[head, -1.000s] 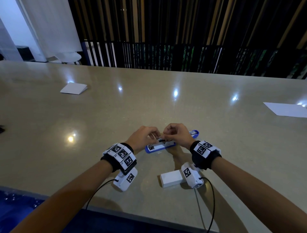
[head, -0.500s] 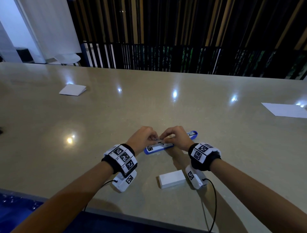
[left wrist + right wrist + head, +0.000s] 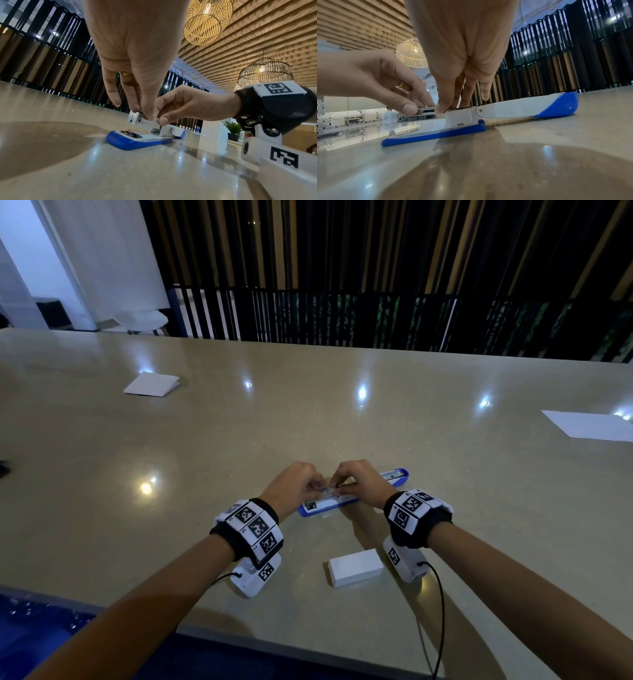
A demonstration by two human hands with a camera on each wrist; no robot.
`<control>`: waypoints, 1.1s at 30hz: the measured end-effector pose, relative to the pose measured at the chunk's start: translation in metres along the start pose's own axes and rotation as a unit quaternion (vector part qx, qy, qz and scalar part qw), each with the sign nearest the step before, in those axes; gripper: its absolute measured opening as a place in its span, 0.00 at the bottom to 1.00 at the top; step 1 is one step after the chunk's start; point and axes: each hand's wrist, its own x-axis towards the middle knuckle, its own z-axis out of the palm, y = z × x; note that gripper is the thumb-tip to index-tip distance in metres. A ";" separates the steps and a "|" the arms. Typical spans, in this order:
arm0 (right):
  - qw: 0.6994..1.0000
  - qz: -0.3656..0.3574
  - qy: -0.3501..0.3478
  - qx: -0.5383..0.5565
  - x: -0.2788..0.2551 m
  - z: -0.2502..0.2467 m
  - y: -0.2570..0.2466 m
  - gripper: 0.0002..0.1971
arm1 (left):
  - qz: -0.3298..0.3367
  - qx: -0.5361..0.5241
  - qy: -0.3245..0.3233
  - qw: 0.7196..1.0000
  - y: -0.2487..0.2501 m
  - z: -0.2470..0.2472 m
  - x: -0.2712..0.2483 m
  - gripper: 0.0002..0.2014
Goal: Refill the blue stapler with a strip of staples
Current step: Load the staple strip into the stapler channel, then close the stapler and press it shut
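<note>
The blue stapler (image 3: 320, 506) lies opened flat on the beige table, with its blue-tipped lid (image 3: 522, 109) folded back to the right and its base (image 3: 137, 140) on the left. My left hand (image 3: 317, 486) pinches the front of the metal magazine (image 3: 418, 116) between thumb and fingers. At the rear of the magazine, by the white hinge housing, my right hand (image 3: 337, 486) pinches with its thumb (image 3: 441, 109) on the near side. A thin grey piece lies along the magazine's top between the thumbs. I cannot tell whether it is the staple strip.
A small white box (image 3: 356, 567) sits on the table just in front of the stapler, between my wrists. A folded white paper (image 3: 152, 384) lies far left and a flat sheet (image 3: 589, 426) far right. The table's near edge (image 3: 308, 642) runs under my forearms.
Both hands have stayed at the magazine and settled slightly lower onto the stapler. The right wrist has drifted off the white box.
</note>
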 end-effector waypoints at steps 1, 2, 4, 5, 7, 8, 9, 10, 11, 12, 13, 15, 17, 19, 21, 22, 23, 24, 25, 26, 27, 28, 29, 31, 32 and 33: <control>1.000 0.000 0.000 0.001 0.000 0.000 0.000 0.08 | -0.004 -0.001 0.000 1.000 -0.001 -0.001 0.000 0.11; 1.000 0.001 0.001 0.002 0.000 0.000 0.000 0.08 | -0.008 -0.002 0.000 1.000 -0.002 -0.002 -0.001 0.11; 1.000 0.001 0.007 0.001 0.000 -0.001 0.002 0.08 | -0.010 -0.006 -0.003 1.000 -0.003 -0.003 -0.001 0.11; 1.000 0.004 0.009 -0.003 0.000 0.000 0.002 0.08 | -0.011 -0.008 -0.006 1.000 -0.003 -0.004 -0.002 0.11; 1.000 0.017 0.005 -0.008 -0.001 0.000 0.005 0.10 | -0.015 -0.012 -0.009 1.000 -0.004 -0.005 -0.004 0.11; 1.000 0.024 0.000 -0.008 -0.002 0.000 0.007 0.13 | -0.018 -0.014 -0.011 1.000 -0.005 -0.005 -0.004 0.12; 0.999 0.033 -0.004 -0.008 -0.003 -0.002 0.010 0.17 | -0.024 -0.013 -0.017 0.999 -0.006 -0.005 -0.004 0.13; 0.999 0.042 -0.003 -0.013 -0.005 -0.005 0.013 0.20 | -0.029 -0.010 -0.024 0.999 -0.007 -0.005 -0.005 0.14; 0.998 0.053 0.002 -0.023 -0.007 -0.009 0.018 0.22 | -0.035 -0.006 -0.030 0.999 -0.009 -0.005 -0.005 0.15; 0.997 0.068 0.009 -0.038 -0.009 -0.014 0.024 0.23 | -0.040 -0.005 -0.036 0.999 -0.010 -0.004 -0.006 0.15; 0.994 0.088 0.017 -0.056 -0.011 -0.020 0.031 0.25 | -0.046 -0.006 -0.040 0.998 -0.012 -0.004 -0.007 0.16; 0.984 0.146 0.023 -0.095 -0.016 -0.029 0.048 0.28 | -0.061 -0.010 -0.047 0.997 -0.013 -0.003 -0.010 0.15; 0.973 0.204 0.011 -0.106 -0.023 -0.035 0.064 0.32 | -0.071 -0.008 -0.056 0.996 -0.014 -0.003 -0.014 0.15; 0.968 0.234 -0.004 -0.092 -0.031 -0.040 0.075 0.34 | -0.076 -0.008 -0.060 0.995 -0.014 -0.001 -0.016 0.15; 0.970 0.229 0.004 -0.077 -0.036 -0.042 0.082 0.30 | -0.085 -0.007 -0.060 0.995 -0.012 0.001 -0.017 0.16; 0.972 0.223 0.019 -0.070 -0.038 -0.043 0.085 0.26 | -0.090 -0.007 -0.060 0.994 -0.011 0.001 -0.017 0.16; 0.974 0.217 0.036 -0.061 -0.039 -0.045 0.087 0.23 | -0.094 -0.011 -0.058 0.994 -0.011 0.002 -0.017 0.16; 0.975 0.211 0.052 -0.051 -0.040 -0.047 0.088 0.20 | -0.097 -0.017 -0.056 0.994 -0.011 0.002 -0.016 0.16; 0.976 0.202 0.066 -0.043 -0.041 -0.050 0.088 0.17 | -0.100 -0.025 -0.056 0.993 -0.012 0.002 -0.016 0.16; 0.979 0.186 0.078 -0.035 -0.041 -0.055 0.088 0.16 | -0.103 -0.032 -0.055 0.993 -0.012 0.002 -0.016 0.16; 0.982 0.163 0.091 -0.023 -0.041 -0.060 0.087 0.15 | -0.105 -0.041 -0.054 0.992 -0.013 0.002 -0.015 0.16; 0.985 0.136 0.107 0.001 -0.041 -0.066 0.084 0.15 | -0.106 -0.049 -0.051 0.992 -0.014 0.003 -0.015 0.15; 0.985 0.114 0.121 0.035 -0.040 -0.073 0.079 0.16 | -0.107 -0.056 -0.048 0.991 -0.015 0.003 -0.015 0.15; 0.983 0.075 0.131 0.101 -0.035 -0.084 0.064 0.17 | -0.112 -0.064 -0.045 0.991 -0.016 0.004 -0.015 0.16; 0.983 0.056 0.128 0.122 -0.031 -0.086 0.054 0.17 | -0.116 -0.067 -0.044 0.990 -0.016 0.004 -0.015 0.16; 0.982 0.039 0.123 0.135 -0.027 -0.087 0.043 0.17 | -0.119 -0.071 -0.044 0.989 -0.016 0.003 -0.015 0.16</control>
